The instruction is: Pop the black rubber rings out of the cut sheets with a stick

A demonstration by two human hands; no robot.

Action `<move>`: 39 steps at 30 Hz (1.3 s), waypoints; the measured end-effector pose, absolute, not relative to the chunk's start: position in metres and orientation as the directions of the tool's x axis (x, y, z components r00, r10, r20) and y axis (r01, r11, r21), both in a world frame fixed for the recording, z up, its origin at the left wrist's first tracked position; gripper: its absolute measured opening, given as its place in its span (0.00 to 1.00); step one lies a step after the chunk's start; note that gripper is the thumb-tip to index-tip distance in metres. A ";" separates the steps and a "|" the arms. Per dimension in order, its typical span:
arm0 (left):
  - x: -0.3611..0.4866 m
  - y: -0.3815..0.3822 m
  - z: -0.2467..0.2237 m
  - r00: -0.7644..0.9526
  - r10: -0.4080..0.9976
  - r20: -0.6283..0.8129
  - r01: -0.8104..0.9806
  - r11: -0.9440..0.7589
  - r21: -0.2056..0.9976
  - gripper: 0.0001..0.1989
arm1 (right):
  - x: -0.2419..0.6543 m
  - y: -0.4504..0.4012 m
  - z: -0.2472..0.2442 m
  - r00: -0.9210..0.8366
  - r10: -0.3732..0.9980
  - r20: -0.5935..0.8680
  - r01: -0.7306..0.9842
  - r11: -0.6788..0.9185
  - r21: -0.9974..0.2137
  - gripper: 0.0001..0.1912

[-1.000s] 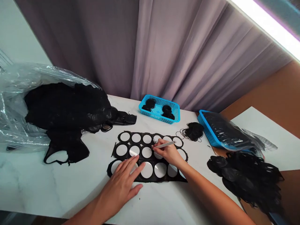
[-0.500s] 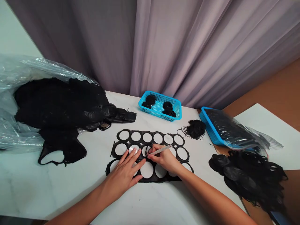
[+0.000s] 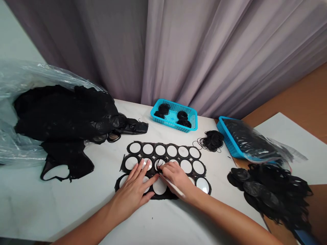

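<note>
The black sheet, cut with rows of round holes, lies flat on the pale table right in front of me; I take it as the middle of my clock. My left hand rests on its 8 o'clock side, fingers spread and palm down. My right hand is bunched at a middle-row hole, curled round a pale stick slanting toward 4 o'clock; a thin black loop shows there, though I can't tell whether my fingertips pinch it. I'd judge the sheet light, limp and a bit slick, the narrow bridges between holes likely to stretch or tear. I'd press on the wider black corners and lift by the bottom border, using both hands. The loop looks springy and easily snagged; I'd take it by its free arc, close to the rim. A blue basket sits at 12 o'clock, a tangle of black rings at 2, dark scraps at 10.
</note>
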State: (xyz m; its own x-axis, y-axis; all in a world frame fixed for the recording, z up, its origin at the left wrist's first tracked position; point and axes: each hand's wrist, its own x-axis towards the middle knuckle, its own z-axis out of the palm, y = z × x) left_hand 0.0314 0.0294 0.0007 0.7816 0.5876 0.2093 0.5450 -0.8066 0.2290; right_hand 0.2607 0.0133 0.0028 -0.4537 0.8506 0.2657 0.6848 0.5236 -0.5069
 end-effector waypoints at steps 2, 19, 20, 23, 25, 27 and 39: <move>0.031 0.029 0.000 0.780 0.593 0.200 0.551 -0.803 0.228 0.28 | 0.266 0.020 -0.001 -0.504 0.810 0.301 0.709 0.586 -0.391 0.08; 0.053 0.078 0.010 0.751 0.617 0.233 0.580 -0.786 0.214 0.24 | 0.280 0.093 0.021 -0.182 0.983 -0.009 0.387 0.063 -0.920 0.11; 0.054 0.081 0.007 0.765 0.607 0.214 0.573 -0.794 0.205 0.24 | 0.278 0.091 0.020 -0.196 0.980 -0.024 0.379 0.053 -0.924 0.11; 0.054 0.083 0.000 0.773 0.612 0.168 0.582 -0.789 0.195 0.26 | 0.278 0.090 0.018 -0.198 0.978 -0.058 0.340 0.013 -0.940 0.10; 0.052 0.081 -0.002 0.771 0.616 0.160 0.586 -0.785 0.198 0.26 | 0.279 0.090 0.017 -0.189 0.979 -0.083 0.304 -0.022 -0.952 0.10; 0.051 0.080 -0.002 0.773 0.613 0.162 0.582 -0.787 0.204 0.25 | 0.280 0.090 0.016 -0.189 0.977 -0.094 0.292 -0.035 -0.956 0.10; 0.051 0.079 -0.006 0.756 0.631 0.176 0.595 -0.773 0.218 0.25 | 0.277 0.082 0.016 -0.318 0.940 0.123 0.577 0.294 -0.762 0.10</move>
